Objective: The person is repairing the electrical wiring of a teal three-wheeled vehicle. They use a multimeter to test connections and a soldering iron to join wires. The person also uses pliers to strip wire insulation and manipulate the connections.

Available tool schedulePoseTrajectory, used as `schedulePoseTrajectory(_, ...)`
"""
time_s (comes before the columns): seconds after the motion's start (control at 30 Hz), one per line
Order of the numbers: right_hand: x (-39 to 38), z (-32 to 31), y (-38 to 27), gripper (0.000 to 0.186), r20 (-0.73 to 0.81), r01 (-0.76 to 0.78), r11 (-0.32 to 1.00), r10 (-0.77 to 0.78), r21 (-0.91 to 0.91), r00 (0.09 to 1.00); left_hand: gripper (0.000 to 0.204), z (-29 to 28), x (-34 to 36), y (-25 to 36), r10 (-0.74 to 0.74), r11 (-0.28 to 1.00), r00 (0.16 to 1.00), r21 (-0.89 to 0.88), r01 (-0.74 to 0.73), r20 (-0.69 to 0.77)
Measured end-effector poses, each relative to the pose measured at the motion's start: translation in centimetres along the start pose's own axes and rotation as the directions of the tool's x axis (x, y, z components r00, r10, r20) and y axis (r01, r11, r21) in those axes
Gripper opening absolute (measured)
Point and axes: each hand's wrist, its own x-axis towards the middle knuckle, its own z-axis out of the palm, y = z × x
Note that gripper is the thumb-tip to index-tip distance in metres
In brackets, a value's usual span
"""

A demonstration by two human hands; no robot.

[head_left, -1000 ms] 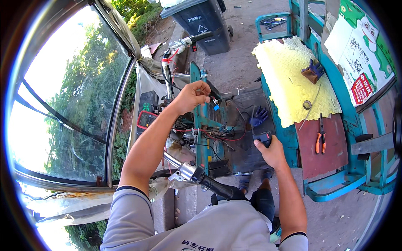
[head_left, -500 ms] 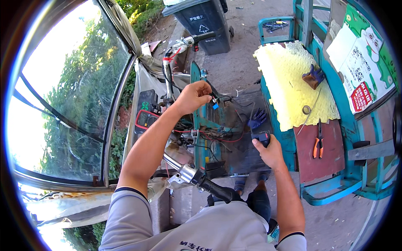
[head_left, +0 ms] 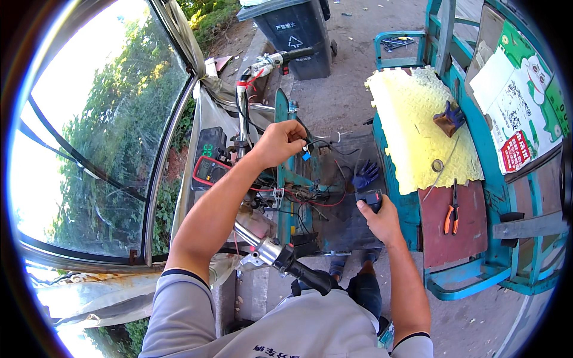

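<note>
My left hand [head_left: 279, 144] is closed in a pinch over the front frame, gripping wires; a small blue connector [head_left: 306, 156] sticks out below its fingertips. Part of the wires is hidden behind the fingers. Dark wires [head_left: 325, 145] run off to the right of that hand. In my right hand [head_left: 381, 219] is a black handheld device [head_left: 371, 200], its kind unclear, with the thumb along its near side. A dark blue glove [head_left: 365, 174] lies on the floorboard just beyond it. Between my arms, loose red and black wires [head_left: 298, 200] spread across the teal frame.
Handlebar grips, one near [head_left: 310, 273] and one far [head_left: 296, 54], flank the work. A red-edged meter [head_left: 206, 171] sits left. Right, a yellow foam mat [head_left: 406, 119] bears a glove [head_left: 449, 119] and tape roll [head_left: 437, 165]; orange-handled pliers [head_left: 452, 212] lie nearer. A bin [head_left: 292, 42] stands beyond.
The whole view has shifted slightly. The dark wires beside my left hand have changed their curve. Both hands keep their holds, and my right hand sits a little lower.
</note>
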Motion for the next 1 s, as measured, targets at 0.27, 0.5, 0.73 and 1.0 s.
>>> schedulePoseTrajectory(0.27,0.1,-0.1,-0.7,0.042,0.005,0.005,0.999,-0.005,0.042,1.0,0.017,-0.1,-0.1,0.9,-0.044,0.999,0.999,-0.015,0.044,0.004)
schedulePoseTrajectory(0.5,0.0,-1.5,-2.6,0.042,-0.041,0.048,0.981,-0.041,0.186,0.998,0.011,-0.5,0.1,1.7,-0.082,0.991,0.996,-0.106,0.085,0.035)
schedulePoseTrajectory(0.73,-0.7,-3.2,-5.1,0.041,-0.079,0.076,0.945,-0.054,0.318,0.995,0.01,-0.8,0.1,1.2,-0.109,0.98,0.992,-0.162,0.116,0.057)
schedulePoseTrajectory(1.0,-1.2,-3.6,-7.6,0.037,-0.124,0.166,0.887,-0.124,0.431,0.985,0.009,-1.6,-0.1,0.9,-0.139,0.977,0.989,-0.154,0.145,0.05)
